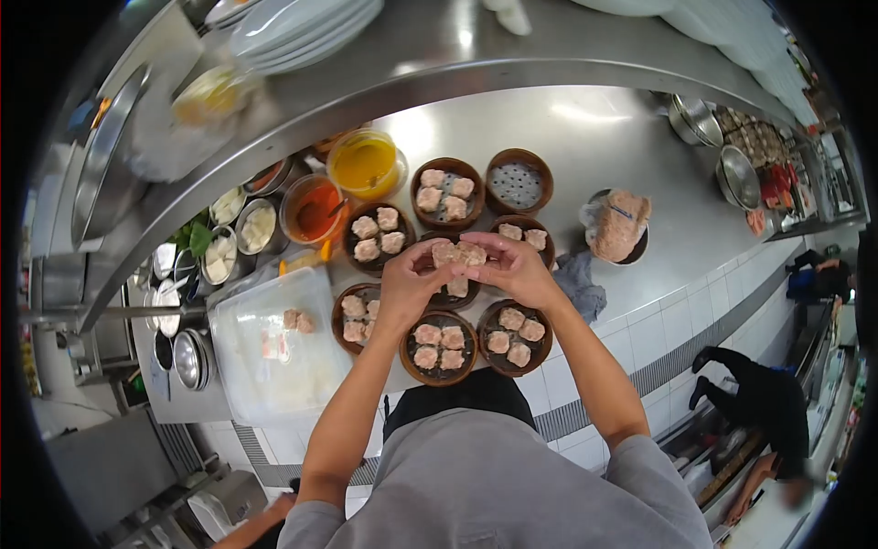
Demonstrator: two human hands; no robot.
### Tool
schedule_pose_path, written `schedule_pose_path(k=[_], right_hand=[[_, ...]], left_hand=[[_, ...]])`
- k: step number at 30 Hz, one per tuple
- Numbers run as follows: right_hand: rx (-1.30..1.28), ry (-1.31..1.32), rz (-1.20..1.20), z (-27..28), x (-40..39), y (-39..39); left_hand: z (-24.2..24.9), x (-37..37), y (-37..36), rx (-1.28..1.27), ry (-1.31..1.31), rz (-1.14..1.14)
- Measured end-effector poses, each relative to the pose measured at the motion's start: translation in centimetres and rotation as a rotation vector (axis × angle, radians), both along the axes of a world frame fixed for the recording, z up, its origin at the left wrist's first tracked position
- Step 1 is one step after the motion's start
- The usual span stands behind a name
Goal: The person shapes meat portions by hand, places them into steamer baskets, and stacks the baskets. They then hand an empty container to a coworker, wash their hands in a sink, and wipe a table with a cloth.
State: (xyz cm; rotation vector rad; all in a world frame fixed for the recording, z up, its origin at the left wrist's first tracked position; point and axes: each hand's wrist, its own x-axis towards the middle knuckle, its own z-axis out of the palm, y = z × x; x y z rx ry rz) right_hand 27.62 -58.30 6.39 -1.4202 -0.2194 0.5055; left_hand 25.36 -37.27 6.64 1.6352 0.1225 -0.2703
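The pair of dumplings (pixel 458 253) sits side by side between my two hands, above the middle steamer basket (pixel 443 295); I can't tell whether they touch its floor. The fingers and thumb of my left hand (pixel 409 277) are closed on them from one side, and those of my right hand (pixel 519 273) close on them from the other, my thumbs near each other on the side toward me. One more dumpling (pixel 457 286) shows in the basket just below my thumbs.

Other baskets crowd around this one. The near basket (pixel 439 379), the near-right basket (pixel 517 371) and the far-left basket (pixel 478 212) each carry four dumplings, while the far-right basket (pixel 516 186) shows its holed liner. My left forearm partly covers another at the left.

Further left, a translucent plastic tray (pixel 274 375) bears a small clump of dumplings (pixel 297 320), and beyond it stand a tub of orange filling (pixel 313 212) and a tub of yellow filling (pixel 362 165). To my right are a grey cloth (pixel 581 288) and a mound of pinkish meat (pixel 622 225) in a bowl. Stacked plates (pixel 306 37) rest on the steel shelf (pixel 439 78) ahead.
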Motion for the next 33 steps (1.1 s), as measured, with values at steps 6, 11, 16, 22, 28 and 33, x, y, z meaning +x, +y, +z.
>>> schedule_pose_path(k=[6,11,16,22,28,33], right_hand=[[-0.049,-0.118,0.022,-0.5,1.4,-5.2],[0.085,0.064,-0.013,-1.6,2.7,-7.9],[0.062,0.181,0.012,-3.2,3.7,-10.7],[0.206,0.211,-0.007,-4.3,4.1,-12.2],[-0.779,-0.399,-0.351,-1.2,4.6,-10.6],[-0.862,-0.821,-0.374,-5.5,11.1,-11.1]], left_hand=[[0.3,2.7,-3.6,0.006,0.016,-0.201],[-1.1,4.8,-6.3,-0.107,0.094,-0.239],[-3.6,5.8,-8.8,-0.247,0.158,-0.250],[-4.9,6.7,-9.9,-0.452,0.303,-0.251],[-3.0,8.8,-11.4,0.359,-0.206,-0.154],[-6.6,15.9,-11.5,0.679,-0.617,-0.272]])
